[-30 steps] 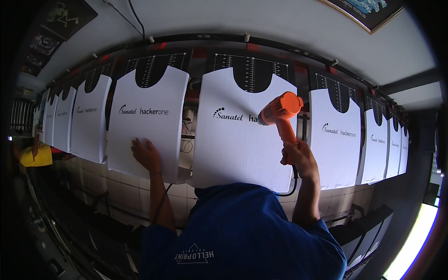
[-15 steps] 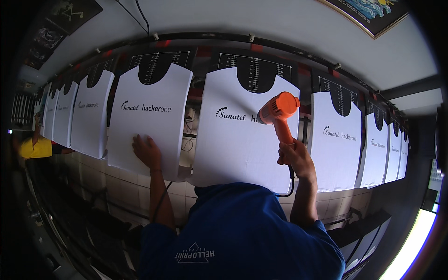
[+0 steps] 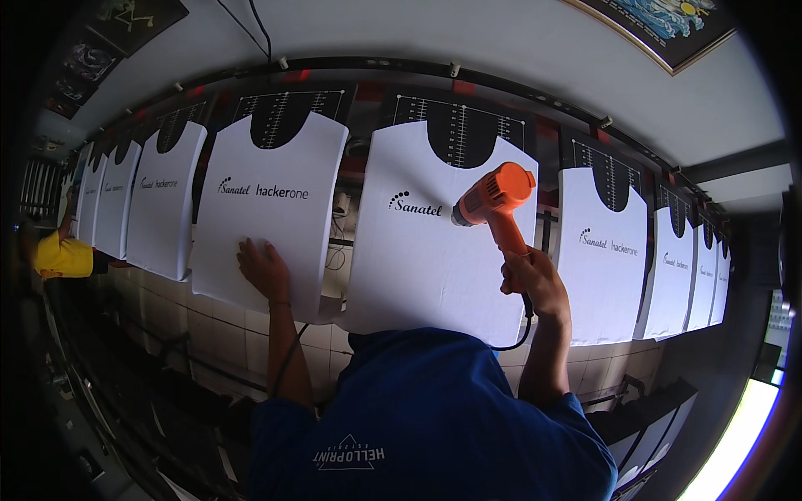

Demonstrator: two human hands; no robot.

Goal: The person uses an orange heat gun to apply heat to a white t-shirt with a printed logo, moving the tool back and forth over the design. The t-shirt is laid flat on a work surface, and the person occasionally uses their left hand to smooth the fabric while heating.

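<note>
An orange heat gun (image 3: pixel 501 194) is gripped by its handle in my right hand (image 3: pixel 537 282), its nozzle pointing left. It is over the white T-shirt piece (image 3: pixel 434 275) in front of me, and its body and nozzle cover part of the dark print there. My left hand (image 3: pixel 266 271) lies with fingers spread on the lower part of the neighbouring white shirt piece (image 3: pixel 267 221), below its print. Both pieces lie flat on black boards (image 3: pixel 459 138) with white ruler marks, which show through the neck cut-outs. A black cord (image 3: pixel 528 321) hangs from the heat gun's handle.
More printed white shirt pieces on boards run left (image 3: pixel 167 209) and right (image 3: pixel 601 259) in a curved row. Behind them passes a dark rail (image 3: pixel 384 64). A person in a yellow top (image 3: pixel 65 255) stands at the far left. Framed pictures (image 3: pixel 660 29) hang on the wall.
The heat gun's nozzle has shifted slightly left and down across the print. My left hand stays in nearly the same spot. The person in yellow has moved a little.
</note>
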